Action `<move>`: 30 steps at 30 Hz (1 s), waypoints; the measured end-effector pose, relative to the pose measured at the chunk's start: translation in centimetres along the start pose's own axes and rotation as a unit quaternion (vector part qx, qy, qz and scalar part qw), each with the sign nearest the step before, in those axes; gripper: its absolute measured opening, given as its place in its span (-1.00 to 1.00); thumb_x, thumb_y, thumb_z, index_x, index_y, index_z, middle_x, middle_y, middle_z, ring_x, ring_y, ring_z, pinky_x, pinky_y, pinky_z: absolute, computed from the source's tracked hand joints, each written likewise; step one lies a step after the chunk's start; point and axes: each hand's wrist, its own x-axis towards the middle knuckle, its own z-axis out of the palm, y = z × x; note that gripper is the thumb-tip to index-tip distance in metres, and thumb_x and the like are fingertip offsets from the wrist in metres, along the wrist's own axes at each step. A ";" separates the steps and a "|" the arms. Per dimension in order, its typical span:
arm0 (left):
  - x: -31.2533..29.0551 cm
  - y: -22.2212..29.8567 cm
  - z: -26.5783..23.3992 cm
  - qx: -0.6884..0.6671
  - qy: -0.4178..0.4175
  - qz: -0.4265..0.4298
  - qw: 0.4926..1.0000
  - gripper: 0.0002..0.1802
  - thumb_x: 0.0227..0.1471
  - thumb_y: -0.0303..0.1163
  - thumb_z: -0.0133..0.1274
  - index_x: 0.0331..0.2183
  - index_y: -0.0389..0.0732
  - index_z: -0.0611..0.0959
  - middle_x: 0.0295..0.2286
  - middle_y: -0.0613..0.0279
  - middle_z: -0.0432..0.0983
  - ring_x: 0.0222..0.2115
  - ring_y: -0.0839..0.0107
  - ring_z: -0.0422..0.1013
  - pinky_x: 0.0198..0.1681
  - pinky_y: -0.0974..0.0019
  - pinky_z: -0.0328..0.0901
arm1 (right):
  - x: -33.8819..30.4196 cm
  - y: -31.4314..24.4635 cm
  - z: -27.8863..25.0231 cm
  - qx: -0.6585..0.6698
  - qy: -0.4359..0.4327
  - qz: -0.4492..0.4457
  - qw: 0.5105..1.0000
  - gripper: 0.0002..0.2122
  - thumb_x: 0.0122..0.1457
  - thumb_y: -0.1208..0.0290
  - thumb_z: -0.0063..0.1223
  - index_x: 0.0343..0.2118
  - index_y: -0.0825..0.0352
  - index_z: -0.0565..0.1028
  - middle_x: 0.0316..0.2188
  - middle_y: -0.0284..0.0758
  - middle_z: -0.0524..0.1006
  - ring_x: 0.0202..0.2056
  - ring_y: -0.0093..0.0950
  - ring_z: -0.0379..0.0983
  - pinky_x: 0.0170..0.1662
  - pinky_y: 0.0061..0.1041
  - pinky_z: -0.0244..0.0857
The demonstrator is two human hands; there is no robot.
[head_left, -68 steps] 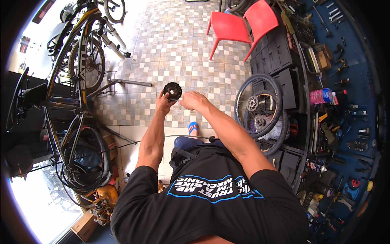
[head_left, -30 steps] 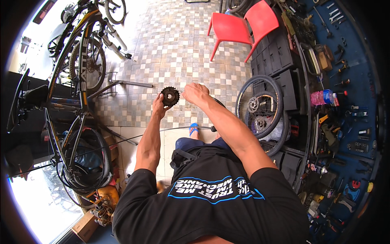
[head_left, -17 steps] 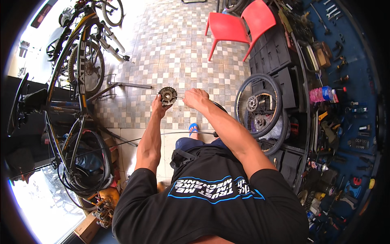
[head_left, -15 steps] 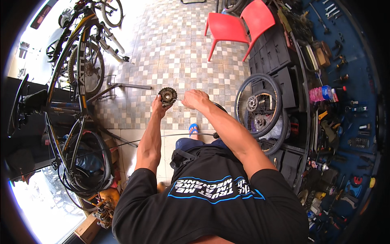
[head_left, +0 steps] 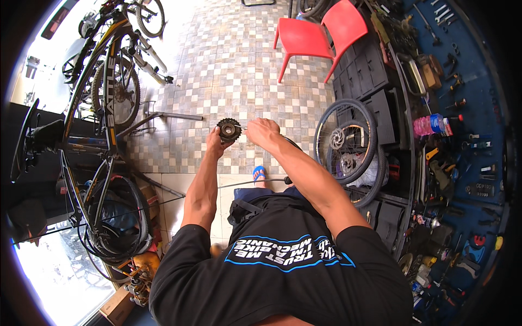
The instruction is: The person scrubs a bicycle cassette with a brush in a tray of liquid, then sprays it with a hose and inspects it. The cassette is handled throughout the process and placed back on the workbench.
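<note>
My left hand grips a dark, toothed bicycle freewheel by its left and lower edge. The sprocket stack's round face, with a lighter ring at its centre, is turned up toward me. Just to the right of it, my right hand is closed, fingers curled in a pinch and knuckles up. A thin, light sliver seems to show between its fingertips and the freewheel's teeth, too small to name. What the right fingers hold is mostly hidden by the hand itself.
On the left, a black and yellow bicycle stands clamped upright. Bicycle wheels lean against dark drawers at right, below a red chair. Tools hang on a blue wall board. A cable crosses before my waist.
The freewheel has shifted slightly right and turned so that its face shows rounder. My left hand moved with it; the right hand stays nearly in place.
</note>
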 end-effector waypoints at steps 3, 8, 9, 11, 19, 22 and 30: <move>-0.5 -0.4 0.5 -0.010 0.010 -0.009 1.000 -0.62 0.49 -0.12 -0.21 0.17 -0.02 0.48 -0.04 0.10 0.62 -0.15 0.07 0.65 -0.15 -0.11 0.63 | 0.0 -1.0 -0.6 0.019 -0.006 0.003 1.000 -0.64 0.32 0.09 0.08 -0.19 0.33 0.71 -0.12 -0.08 0.69 -0.06 -0.10 0.65 0.01 -0.15 0.54; -0.9 -0.3 1.1 0.024 -0.010 -0.005 1.000 -0.64 0.47 -0.14 -0.17 0.15 -0.04 0.50 -0.10 0.15 0.64 -0.23 0.15 0.67 -0.26 0.04 0.67 | 0.1 -1.2 -1.0 0.026 -0.012 0.015 0.999 -0.62 0.33 0.08 0.07 -0.17 0.34 0.70 -0.12 -0.07 0.70 -0.03 -0.08 0.64 0.05 -0.12 0.52; -0.9 -0.4 1.0 0.018 -0.016 -0.001 1.000 -0.63 0.47 -0.14 -0.16 0.16 -0.04 0.50 -0.10 0.14 0.64 -0.23 0.16 0.67 -0.26 0.05 0.67 | 0.0 -1.4 -1.1 0.034 -0.018 0.016 0.999 -0.62 0.33 0.08 0.07 -0.17 0.34 0.70 -0.12 -0.07 0.70 -0.03 -0.08 0.64 0.06 -0.12 0.51; -0.7 -0.7 0.6 0.006 -0.026 0.008 1.000 -0.62 0.47 -0.14 -0.16 0.17 -0.05 0.49 -0.10 0.13 0.64 -0.24 0.18 0.68 -0.27 0.06 0.67 | -0.1 -2.0 -1.3 0.052 -0.030 0.018 0.998 -0.62 0.33 0.08 0.08 -0.16 0.34 0.70 -0.12 -0.06 0.69 -0.02 -0.08 0.64 0.07 -0.12 0.51; -0.4 -0.3 1.3 0.029 -0.023 0.002 0.999 -0.62 0.48 -0.16 -0.17 0.20 0.00 0.49 -0.01 0.09 0.59 -0.10 0.12 0.62 -0.10 -0.12 0.62 | 0.6 -0.8 -0.8 0.062 -0.036 0.025 0.997 -0.62 0.31 0.05 0.07 -0.14 0.27 0.71 -0.08 -0.11 0.69 0.00 -0.10 0.62 0.10 -0.12 0.49; -0.1 -0.2 0.7 0.040 -0.038 0.002 0.999 -0.61 0.48 -0.15 -0.15 0.22 0.01 0.47 -0.03 0.08 0.61 -0.09 0.12 0.62 -0.10 -0.11 0.61 | 1.2 -0.8 -1.1 0.097 -0.038 0.054 0.993 -0.62 0.31 0.04 0.05 -0.14 0.25 0.72 -0.08 -0.13 0.70 0.00 -0.11 0.62 0.09 -0.12 0.49; -0.4 -0.1 1.1 0.072 -0.055 0.002 0.996 -0.55 0.47 -0.15 -0.12 0.30 0.03 0.42 0.01 0.08 0.60 -0.07 0.09 0.61 -0.04 -0.17 0.57 | 1.6 0.4 -1.0 0.099 -0.026 0.057 0.993 -0.61 0.34 0.06 0.04 -0.13 0.32 0.70 -0.08 -0.08 0.69 -0.01 -0.06 0.63 0.05 -0.08 0.51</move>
